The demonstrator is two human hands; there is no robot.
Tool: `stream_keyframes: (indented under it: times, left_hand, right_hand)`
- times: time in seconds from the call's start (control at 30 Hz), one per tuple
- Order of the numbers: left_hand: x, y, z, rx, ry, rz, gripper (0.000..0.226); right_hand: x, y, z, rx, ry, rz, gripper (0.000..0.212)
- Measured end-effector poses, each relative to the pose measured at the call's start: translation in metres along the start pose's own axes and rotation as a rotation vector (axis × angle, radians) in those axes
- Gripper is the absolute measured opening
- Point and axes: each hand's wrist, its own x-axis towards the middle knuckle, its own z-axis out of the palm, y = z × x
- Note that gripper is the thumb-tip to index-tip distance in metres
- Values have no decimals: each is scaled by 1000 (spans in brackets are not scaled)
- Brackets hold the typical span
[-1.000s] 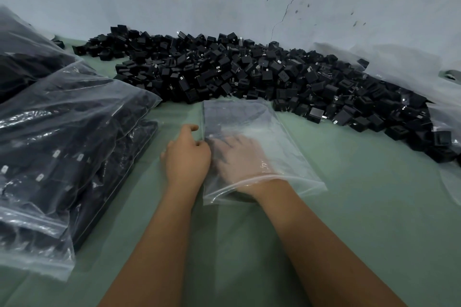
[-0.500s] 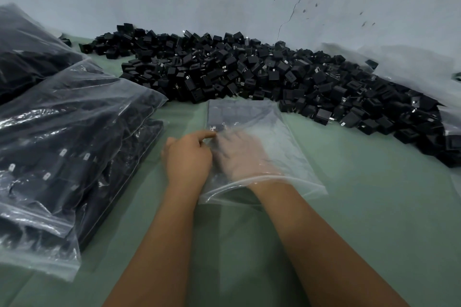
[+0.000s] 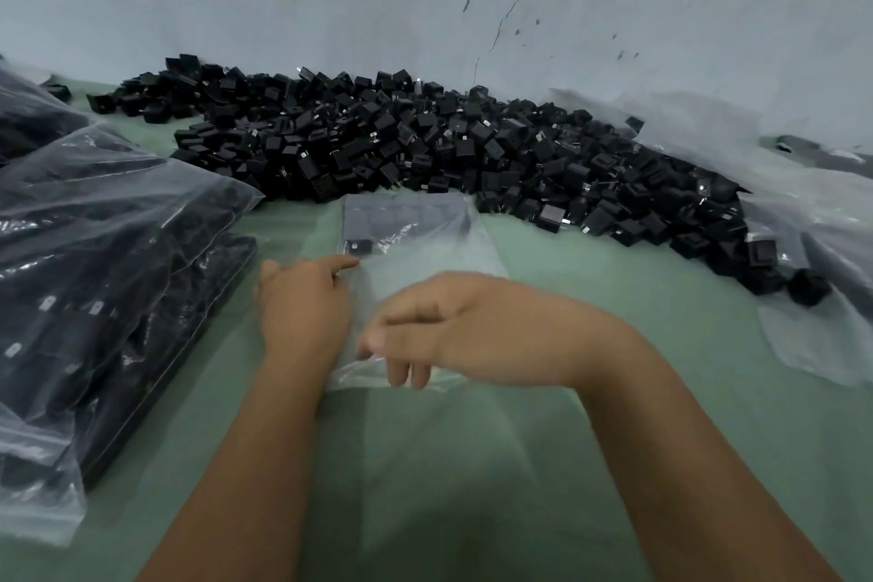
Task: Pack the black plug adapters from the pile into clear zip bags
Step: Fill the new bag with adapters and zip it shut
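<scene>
Head view, read from left to right, showed the filled zip bags (image 3: 94,260) stacked at the left edge of the green worktop (image 3: 614,279), each dense with black adapters. These indicated that a good part of the packing was done. Just right of them, the left hand (image 3: 304,302) rested on the left edge of the clear zip bag (image 3: 415,246), which lay flat at the centre; its index finger was extended and pressed on the plastic, nothing being gripped. Black adapters in the bag (image 3: 373,227) occupied only the far end, so this bag appeared barely started. The right hand (image 3: 467,331) hovered over the near, open end of the bag, with its fingers loosely curled downward; whether the fingertips pinched the bag's mouth could not be told, owing to blur.

Behind the bag, the pile of plug adapters (image 3: 449,147) spread along the wall (image 3: 425,5) and remained very large, so most of the task was judged outstanding. At the far right, loose clear plastic sheeting (image 3: 812,298) overlapped the pile's edge and could hinder picking from that side.
</scene>
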Motion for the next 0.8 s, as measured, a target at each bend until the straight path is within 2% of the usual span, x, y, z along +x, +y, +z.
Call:
stream_keyframes:
  times: [0.07,0.13,0.23,0.33,0.43,0.57,0.73,0.8]
  left_hand:
    - [1,2,0,-26,51,54,34]
    - [1,5,0,-155,86,128,29]
    - [1,10,1,-334,20,237,28]
    - [2,9,6,-328,-66,286,28]
    - [3,7,11,-308,-102,289,27]
    - [4,5,14,-288,-114,277,25]
    - [6,5,15,-268,-119,277,24]
    - [6,5,15,-262,-126,281,24]
  right_hand:
    - [-8,13,-24,110,274,-90,25]
    - [-9,43,-46,204,642,-65,21]
    - [-9,115,-76,219,1122,224,19]
    - [-20,178,-102,117,1330,575,41]
    - [-29,209,-121,112,1403,764,57]
    - [-21,224,-131,155,1314,918,72]
    - [19,219,-118,8,1154,808,59]
    - [32,216,-107,-114,1167,778,55]
